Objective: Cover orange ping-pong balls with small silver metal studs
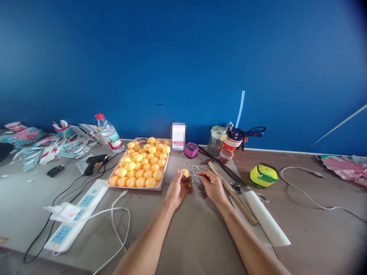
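Note:
My left hand (177,190) is closed around an orange ping-pong ball (185,173), whose lower side looks dark and studded with shiny beads. To its right, my right hand (212,186) is held in a pinch; whatever sits between thumb and forefinger is too small to make out. Small silver beads (195,169) lie scattered on the table just beyond and between both hands. At the left stands a shallow box (163,179) filled with more orange balls (140,182). One ball near its back, a beaded ball (142,142), looks dark and silvery.
A power strip (77,217), black glue gun (94,163) and water bottle (110,133) are on the left. Wooden sticks (233,194), a white roll (266,219), a glass jar (217,139), a purple box (191,150) and a yellow-green tape measure (263,175) stand right of centre.

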### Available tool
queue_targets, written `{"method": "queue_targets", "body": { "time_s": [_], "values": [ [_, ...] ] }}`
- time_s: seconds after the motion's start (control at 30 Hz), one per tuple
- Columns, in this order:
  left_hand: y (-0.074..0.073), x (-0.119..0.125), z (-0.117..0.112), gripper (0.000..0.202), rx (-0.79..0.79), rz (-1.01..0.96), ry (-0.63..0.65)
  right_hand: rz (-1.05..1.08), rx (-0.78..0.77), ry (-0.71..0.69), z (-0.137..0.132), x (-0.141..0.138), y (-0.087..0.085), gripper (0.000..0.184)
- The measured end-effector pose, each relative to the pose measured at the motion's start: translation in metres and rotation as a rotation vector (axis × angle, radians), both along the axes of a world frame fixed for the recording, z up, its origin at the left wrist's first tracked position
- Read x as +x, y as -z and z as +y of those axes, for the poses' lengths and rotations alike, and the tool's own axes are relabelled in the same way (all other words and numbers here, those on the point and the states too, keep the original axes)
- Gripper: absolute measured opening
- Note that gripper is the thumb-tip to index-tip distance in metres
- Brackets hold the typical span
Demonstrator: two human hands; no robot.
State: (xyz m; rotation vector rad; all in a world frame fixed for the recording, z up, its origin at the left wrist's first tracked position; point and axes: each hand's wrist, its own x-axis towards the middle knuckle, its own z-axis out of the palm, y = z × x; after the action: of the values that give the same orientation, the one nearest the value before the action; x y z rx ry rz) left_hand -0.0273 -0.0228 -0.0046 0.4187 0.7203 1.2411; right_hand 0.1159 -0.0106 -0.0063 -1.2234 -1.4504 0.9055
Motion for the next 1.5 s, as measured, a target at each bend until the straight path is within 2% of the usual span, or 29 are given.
{"method": "queue_targets", "body": {
  "time_s": [0.1,0.23,0.37,0.57,0.77,0.97,1.07,1.33,1.5],
  "values": [
    [-0.003,0.0,-0.001,0.041,0.002,-0.002,0.002,0.162,-0.124,-0.07,-0.001,0.0,-0.001,0.023],
    [-0.004,0.0,-0.001,0.041,0.005,-0.006,-0.002,0.341,-0.177,-0.089,-0.001,-0.001,-0.002,0.028],
    [-0.003,0.0,-0.001,0.042,0.007,-0.014,0.01,0.337,-0.215,-0.084,-0.001,-0.004,-0.002,0.028],
    [-0.005,0.0,-0.001,0.041,-0.003,-0.029,0.018,0.343,-0.24,-0.157,-0.005,-0.011,-0.006,0.019],
    [-0.006,0.001,-0.001,0.04,-0.007,-0.023,0.002,0.283,-0.132,-0.163,-0.006,-0.011,-0.01,0.011],
    [-0.006,0.003,-0.002,0.039,0.014,-0.021,0.011,0.274,-0.193,-0.144,-0.008,-0.018,-0.009,0.011],
    [-0.005,0.003,-0.002,0.039,0.026,-0.026,0.007,0.221,-0.173,-0.127,-0.009,-0.021,-0.007,0.009],
    [-0.006,0.006,-0.004,0.037,0.058,-0.027,-0.016,0.062,0.103,-0.131,-0.012,-0.023,-0.01,0.009],
    [-0.007,0.007,-0.005,0.038,0.082,-0.017,0.008,0.077,0.055,-0.146,-0.011,-0.025,-0.011,0.009]
  ]
}}
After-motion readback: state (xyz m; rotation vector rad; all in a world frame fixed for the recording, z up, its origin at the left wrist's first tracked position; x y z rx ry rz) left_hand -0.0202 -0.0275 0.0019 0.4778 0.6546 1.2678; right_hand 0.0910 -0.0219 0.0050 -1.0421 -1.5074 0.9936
